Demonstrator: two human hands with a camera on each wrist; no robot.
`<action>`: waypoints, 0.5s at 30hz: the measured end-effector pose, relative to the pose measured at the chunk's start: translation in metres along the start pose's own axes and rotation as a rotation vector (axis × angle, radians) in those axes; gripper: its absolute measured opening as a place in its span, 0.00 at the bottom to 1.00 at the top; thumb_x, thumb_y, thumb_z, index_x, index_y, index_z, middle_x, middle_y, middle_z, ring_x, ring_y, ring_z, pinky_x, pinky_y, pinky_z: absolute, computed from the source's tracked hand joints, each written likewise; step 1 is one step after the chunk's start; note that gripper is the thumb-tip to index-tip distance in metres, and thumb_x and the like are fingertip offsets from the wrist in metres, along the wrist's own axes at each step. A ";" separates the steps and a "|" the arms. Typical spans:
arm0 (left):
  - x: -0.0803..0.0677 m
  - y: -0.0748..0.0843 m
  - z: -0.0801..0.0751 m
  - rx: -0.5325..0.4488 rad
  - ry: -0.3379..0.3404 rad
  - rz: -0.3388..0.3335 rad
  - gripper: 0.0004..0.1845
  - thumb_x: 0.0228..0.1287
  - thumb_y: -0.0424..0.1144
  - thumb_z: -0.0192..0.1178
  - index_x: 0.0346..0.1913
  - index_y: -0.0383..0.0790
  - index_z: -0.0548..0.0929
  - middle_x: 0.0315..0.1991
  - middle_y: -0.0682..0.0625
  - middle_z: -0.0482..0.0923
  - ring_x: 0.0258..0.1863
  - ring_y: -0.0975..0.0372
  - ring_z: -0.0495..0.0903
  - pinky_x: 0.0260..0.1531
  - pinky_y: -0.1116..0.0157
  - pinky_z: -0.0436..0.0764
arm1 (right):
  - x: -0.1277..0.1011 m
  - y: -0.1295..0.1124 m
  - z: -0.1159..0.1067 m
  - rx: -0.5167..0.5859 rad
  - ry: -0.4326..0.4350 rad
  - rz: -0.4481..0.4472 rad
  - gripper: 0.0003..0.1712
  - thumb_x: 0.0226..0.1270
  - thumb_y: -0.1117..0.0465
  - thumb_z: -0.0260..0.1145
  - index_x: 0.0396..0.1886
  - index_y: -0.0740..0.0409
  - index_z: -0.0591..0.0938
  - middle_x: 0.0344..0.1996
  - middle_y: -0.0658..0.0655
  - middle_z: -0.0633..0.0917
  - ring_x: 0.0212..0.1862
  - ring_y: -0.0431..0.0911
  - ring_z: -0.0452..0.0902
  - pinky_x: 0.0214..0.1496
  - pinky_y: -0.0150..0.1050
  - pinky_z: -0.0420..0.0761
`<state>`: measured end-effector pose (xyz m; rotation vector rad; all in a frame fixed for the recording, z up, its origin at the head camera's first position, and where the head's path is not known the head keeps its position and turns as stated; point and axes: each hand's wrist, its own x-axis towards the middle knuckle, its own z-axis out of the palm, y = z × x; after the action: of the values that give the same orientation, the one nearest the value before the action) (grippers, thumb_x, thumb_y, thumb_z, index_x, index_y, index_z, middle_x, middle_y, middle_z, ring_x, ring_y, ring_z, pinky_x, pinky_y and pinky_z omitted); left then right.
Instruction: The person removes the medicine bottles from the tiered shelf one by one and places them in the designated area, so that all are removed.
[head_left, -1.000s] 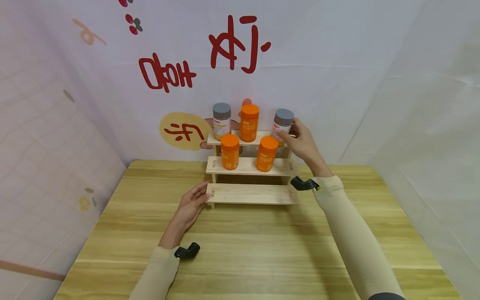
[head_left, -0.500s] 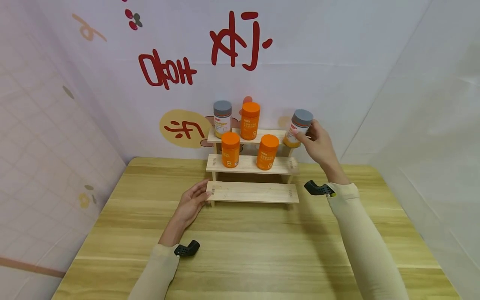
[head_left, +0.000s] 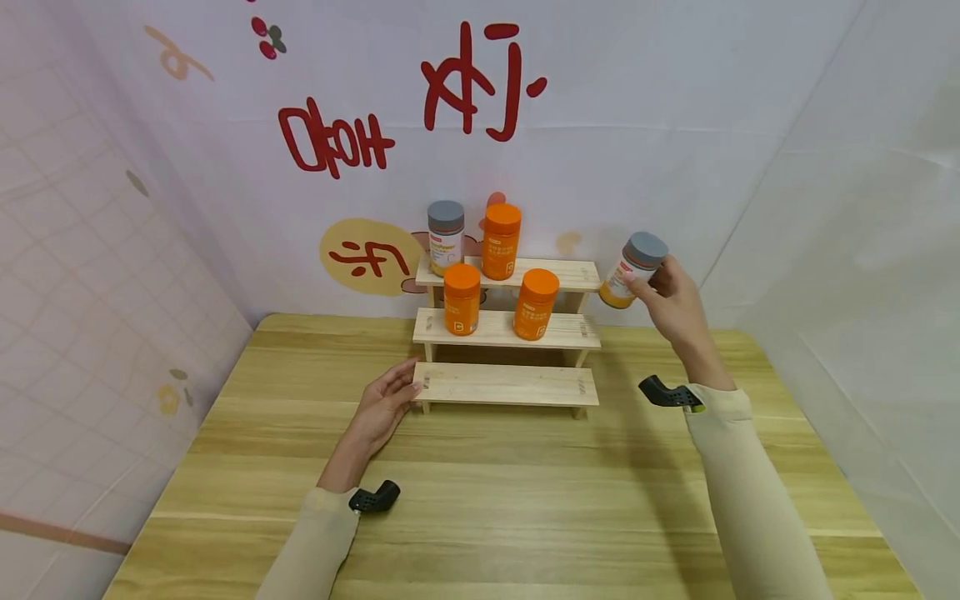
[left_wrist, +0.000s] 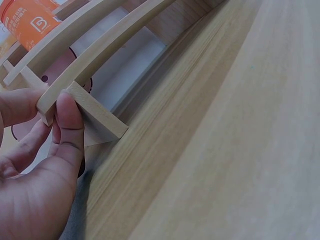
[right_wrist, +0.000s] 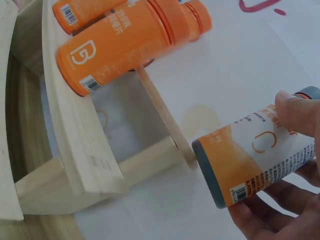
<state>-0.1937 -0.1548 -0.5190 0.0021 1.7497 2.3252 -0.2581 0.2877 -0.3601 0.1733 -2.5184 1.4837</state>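
My right hand (head_left: 677, 310) grips a grey-capped supplement bottle (head_left: 628, 282) in the air, just right of the three-step wooden display stand (head_left: 506, 385). The bottle tilts, cap toward the upper right; the right wrist view shows its white and orange label (right_wrist: 257, 150) with thumb and fingers around it. At the stand's lowest step, my left hand (head_left: 384, 410) pinches the left end, its thumb by the support leg (left_wrist: 97, 110) in the left wrist view. Another grey-capped bottle (head_left: 446, 240) and an orange bottle (head_left: 501, 243) stand on the top step.
On the middle step are two orange bottles, one toward the left (head_left: 461, 302) and one right of centre (head_left: 536, 307). The stand rests on a wood-grain table (head_left: 495, 500), close to a white printed backdrop (head_left: 637, 100) with red characters.
The grey-capped bottle has left the right end of the top step in my right hand, moving right and slightly down while tilting. My left hand has stayed on the lowest step.
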 end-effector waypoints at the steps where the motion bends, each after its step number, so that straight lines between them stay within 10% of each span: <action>1: 0.000 0.000 0.000 0.002 -0.001 -0.001 0.32 0.75 0.27 0.57 0.78 0.38 0.64 0.56 0.47 0.72 0.48 0.64 0.78 0.42 0.72 0.83 | -0.001 0.003 -0.002 0.005 0.005 0.004 0.34 0.75 0.41 0.63 0.76 0.41 0.67 0.68 0.57 0.76 0.69 0.50 0.73 0.67 0.44 0.75; 15: 0.000 0.001 0.002 -0.006 0.003 0.001 0.32 0.74 0.26 0.57 0.79 0.36 0.63 0.56 0.47 0.72 0.48 0.64 0.78 0.41 0.72 0.83 | -0.019 0.052 -0.015 0.011 -0.008 0.082 0.37 0.74 0.40 0.62 0.77 0.42 0.65 0.70 0.57 0.75 0.68 0.44 0.72 0.69 0.46 0.73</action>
<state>-0.1935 -0.1533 -0.5173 -0.0023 1.7444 2.3324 -0.2486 0.3258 -0.4016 0.0780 -2.5525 1.5305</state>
